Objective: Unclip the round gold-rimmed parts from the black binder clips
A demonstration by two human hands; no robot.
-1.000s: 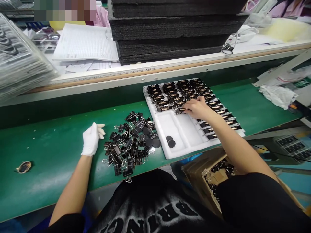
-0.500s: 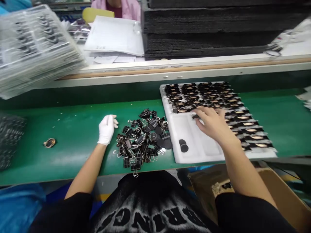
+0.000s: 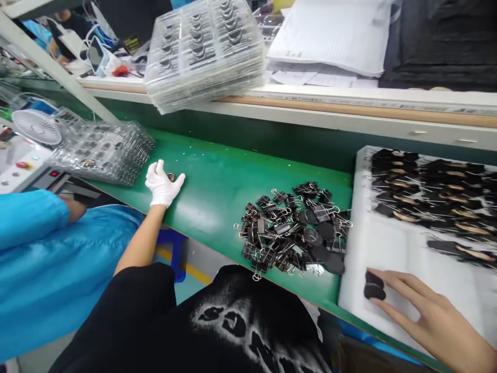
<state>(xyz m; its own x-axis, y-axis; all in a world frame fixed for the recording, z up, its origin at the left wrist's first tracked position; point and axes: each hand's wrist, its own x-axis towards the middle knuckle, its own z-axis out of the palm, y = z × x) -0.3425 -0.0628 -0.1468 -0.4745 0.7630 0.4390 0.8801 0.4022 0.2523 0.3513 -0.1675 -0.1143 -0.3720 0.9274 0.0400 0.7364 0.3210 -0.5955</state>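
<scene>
My left hand (image 3: 162,184), in a white glove, is spread over the green bench beside a small round ring-shaped part (image 3: 171,177), which shows between thumb and fingers. My bare right hand (image 3: 430,311) has its thumb and forefinger on either side of two black discs (image 3: 374,286), touching their edges, in the white tray (image 3: 351,269). Farther back in that tray lie rows of black binder clips (image 3: 404,181) with tan curved pieces in them. One clipped piece (image 3: 460,252) sits in front of those rows. Between my hands is a heap of loose binder clips (image 3: 283,228) with black discs (image 3: 325,230) among them.
A stack of clear trays (image 3: 104,150) stands at the left end of the bench, near a white fan (image 3: 37,127). More clear trays (image 3: 205,57) overhang the shelf edge (image 3: 310,111). A co-worker's blue sleeve (image 3: 31,217) is close on my left.
The view has swung left. My left hand has moved left from beside the clip heap to the ring-shaped part. My right hand has come from the clip rows to the two black discs.
</scene>
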